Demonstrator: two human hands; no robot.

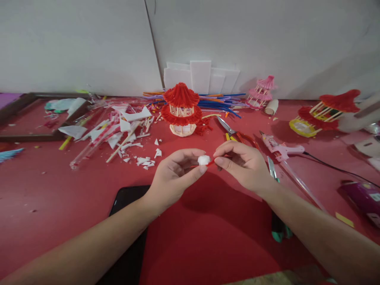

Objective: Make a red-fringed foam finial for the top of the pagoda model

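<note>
Between the thumb and fingers of my left hand (178, 172) is a small white foam piece (204, 160), roughly rounded. My right hand (243, 164) pinches a short red pipe cleaner (211, 162), whose end meets the right side of the foam. Whether it goes into the foam or only touches it, I cannot tell. Both hands are raised over the red table (204, 245). Behind them stands a small red-roofed pavilion model (181, 111) with two tiers and pale stick posts. Scissors (234, 132) with red and yellow handles lie just beyond my right hand.
White foam scraps (145, 161) and plastic wrappers (95, 144) litter the left. A phone-like black slab (127, 237) lies under my left forearm. On the right are a pink glue gun (282, 149) with a cord, a utility knife (276, 221), and a tilted red-and-yellow model (326, 113).
</note>
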